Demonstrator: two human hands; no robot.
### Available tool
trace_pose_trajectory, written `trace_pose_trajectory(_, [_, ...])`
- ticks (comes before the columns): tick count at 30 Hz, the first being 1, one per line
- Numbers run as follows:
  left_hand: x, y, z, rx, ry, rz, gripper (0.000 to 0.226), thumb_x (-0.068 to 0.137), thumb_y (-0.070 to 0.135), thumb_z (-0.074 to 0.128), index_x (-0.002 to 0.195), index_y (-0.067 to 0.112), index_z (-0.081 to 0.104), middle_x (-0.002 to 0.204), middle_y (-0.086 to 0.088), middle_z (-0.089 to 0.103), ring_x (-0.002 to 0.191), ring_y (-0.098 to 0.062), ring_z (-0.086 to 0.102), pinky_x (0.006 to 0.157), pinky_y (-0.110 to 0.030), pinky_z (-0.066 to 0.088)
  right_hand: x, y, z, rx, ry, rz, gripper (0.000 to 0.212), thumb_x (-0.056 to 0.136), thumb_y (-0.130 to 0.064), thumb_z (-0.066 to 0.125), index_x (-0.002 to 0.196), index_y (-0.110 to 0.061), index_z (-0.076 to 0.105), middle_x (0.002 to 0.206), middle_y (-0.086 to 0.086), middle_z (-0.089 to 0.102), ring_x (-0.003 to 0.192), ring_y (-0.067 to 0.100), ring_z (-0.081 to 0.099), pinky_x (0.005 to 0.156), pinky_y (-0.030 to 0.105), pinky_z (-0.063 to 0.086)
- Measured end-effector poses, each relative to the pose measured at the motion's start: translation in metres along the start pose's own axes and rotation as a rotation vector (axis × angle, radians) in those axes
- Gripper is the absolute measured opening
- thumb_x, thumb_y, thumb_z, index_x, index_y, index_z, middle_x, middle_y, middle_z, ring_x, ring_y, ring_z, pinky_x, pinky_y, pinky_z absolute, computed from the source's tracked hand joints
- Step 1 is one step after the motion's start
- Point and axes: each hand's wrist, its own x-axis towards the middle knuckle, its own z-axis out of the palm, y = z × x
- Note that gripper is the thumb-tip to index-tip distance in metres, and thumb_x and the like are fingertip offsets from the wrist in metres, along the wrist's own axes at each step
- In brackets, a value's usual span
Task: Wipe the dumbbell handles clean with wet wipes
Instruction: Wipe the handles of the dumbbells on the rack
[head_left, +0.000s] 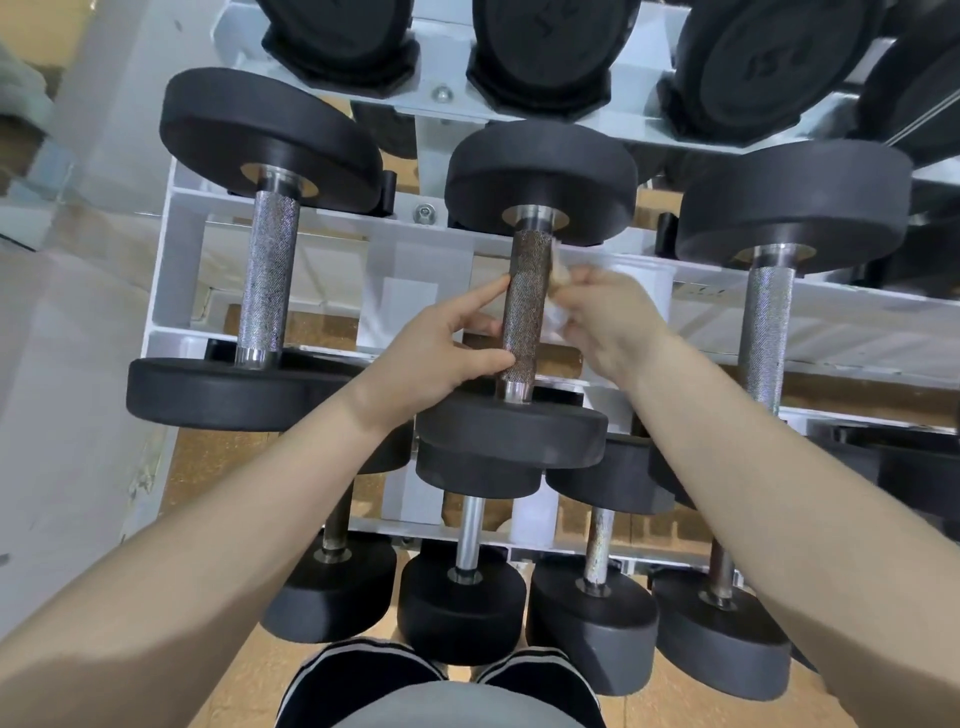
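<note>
Wooden floor (218, 467) of a light brown tone lies under a white metal rack (171, 270), and a pale wall stands at the left side.

At the middle dumbbell (524, 291) of the rack, the left hand (441, 348) has its index finger stretched straight, with the tip touching the left side of the rough handle (527, 312); the thumb touches the same handle lower down. The other fingers of this hand are hidden behind it, so I cannot tell how they lie. The right hand (608, 317) pinches a small white wet wipe (558, 291) with curled fingers and holds it against the right side of the handle. The wipe is crumpled and mostly covered by the fingers. Both bare forearms reach up from the bottom corners.

This handle looks darker and more brownish than the silver handles of the dumbbells beside it, one at the left (260, 249) and one at the right (779, 291). All three lie across the rails of the rack.

On the upper shelf, the black weight (769, 57) at the right carries raised digits that look like 15; the writing on its neighbour is cut off. Smaller dumbbells (462, 587) rest on the lowest shelf, partly hidden by the arms.
</note>
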Motion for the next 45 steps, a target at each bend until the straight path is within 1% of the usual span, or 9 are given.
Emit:
trace_pose_trajectory(4, [0.001,-0.002,0.0,0.004,-0.008,-0.012,0.068,0.083,0.007,0.065,0.136,0.038,0.037,0.085,0.016,0.059,0.078,-0.002,0.059,0.097,-0.032,0.046,0.026,-0.008,0.011,0.153,0.008,-0.096,0.034,0.082,0.021,0.028,0.08,0.0,0.055,0.067,0.008,0.05,0.055,0.013,0.04,0.05,0.018,0.034])
trace_pose_trajectory(11, [0.002,-0.003,-0.001,0.011,0.01,-0.047,0.07,0.081,0.009,0.068,0.132,0.045,0.037,0.09,0.014,0.065,0.078,0.0,0.06,0.104,-0.042,0.04,-0.013,0.035,-0.025,-0.392,-0.268,0.063,0.018,0.078,0.021,0.046,0.077,0.013,0.062,0.052,0.002,0.055,0.045,0.007,0.049,0.045,0.011,0.039])
trace_pose_trajectory(16, [0.001,-0.001,0.0,-0.006,0.005,-0.045,0.068,0.081,0.008,0.068,0.122,0.054,0.039,0.089,0.013,0.064,0.077,0.001,0.059,0.105,-0.045,0.038,-0.001,0.02,-0.021,0.1,-0.193,0.077,0.021,0.085,0.015,0.044,0.096,0.009,0.06,0.087,0.015,0.069,0.081,0.02,0.066,0.076,0.028,0.057])
trace_pose_trajectory(20, [0.001,0.0,-0.001,-0.002,-0.006,-0.03,0.066,0.081,0.009,0.068,0.114,0.059,0.039,0.087,0.016,0.064,0.078,0.004,0.059,0.108,-0.047,0.035,0.005,0.004,-0.015,0.38,-0.141,0.03,0.016,0.092,-0.008,0.048,0.081,-0.009,0.06,0.066,-0.002,0.065,0.065,0.009,0.059,0.062,0.018,0.051])
trace_pose_trajectory(29, [0.002,-0.004,-0.001,-0.003,-0.009,-0.057,0.07,0.082,0.01,0.066,0.127,0.052,0.033,0.092,0.011,0.064,0.082,0.001,0.059,0.106,-0.038,0.037,-0.024,0.023,-0.019,-0.128,-0.212,0.178,0.022,0.084,0.015,0.05,0.076,-0.001,0.062,0.07,0.004,0.067,0.058,0.009,0.062,0.057,0.018,0.054])
trace_pose_trajectory(32, [0.004,-0.006,0.0,-0.028,0.004,-0.043,0.061,0.087,0.011,0.061,0.132,0.045,0.038,0.092,0.005,0.064,0.074,-0.001,0.062,0.083,-0.019,0.05,-0.023,0.019,-0.011,-0.333,0.02,-0.184,0.022,0.089,0.004,0.052,0.072,-0.005,0.063,0.056,-0.011,0.06,0.053,0.001,0.054,0.053,0.013,0.043])
trace_pose_trajectory(35, [0.007,-0.009,-0.001,-0.08,0.043,-0.05,0.047,0.093,0.014,0.053,0.126,0.044,0.043,0.094,0.002,0.067,0.074,-0.007,0.065,0.072,-0.016,0.052,-0.018,0.009,0.0,-0.702,0.266,-0.747,0.019,0.09,-0.009,0.051,0.096,-0.007,0.069,0.087,-0.003,0.063,0.081,0.01,0.055,0.072,0.01,0.04])
trace_pose_trajectory(39, [0.009,-0.009,-0.004,-0.156,0.194,-0.111,0.032,0.096,0.013,0.044,0.125,0.023,0.052,0.093,0.005,0.064,0.075,-0.003,0.063,0.067,-0.015,0.047,-0.004,-0.002,0.013,-1.387,-0.018,-1.437,0.028,0.078,-0.006,0.042,0.08,-0.003,0.069,0.08,0.011,0.066,0.073,0.03,0.061,0.067,0.028,0.049])
trace_pose_trajectory(45, [-0.001,-0.005,-0.015,-0.157,0.352,-0.114,0.028,0.096,0.013,0.044,0.122,0.019,0.052,0.104,0.007,0.059,0.083,-0.002,0.057,0.077,-0.019,0.046,-0.005,-0.018,0.021,-1.763,-0.47,-1.189,0.035,0.067,-0.006,0.035,0.064,-0.01,0.069,0.061,0.006,0.066,0.067,0.032,0.061,0.057,0.035,0.053])
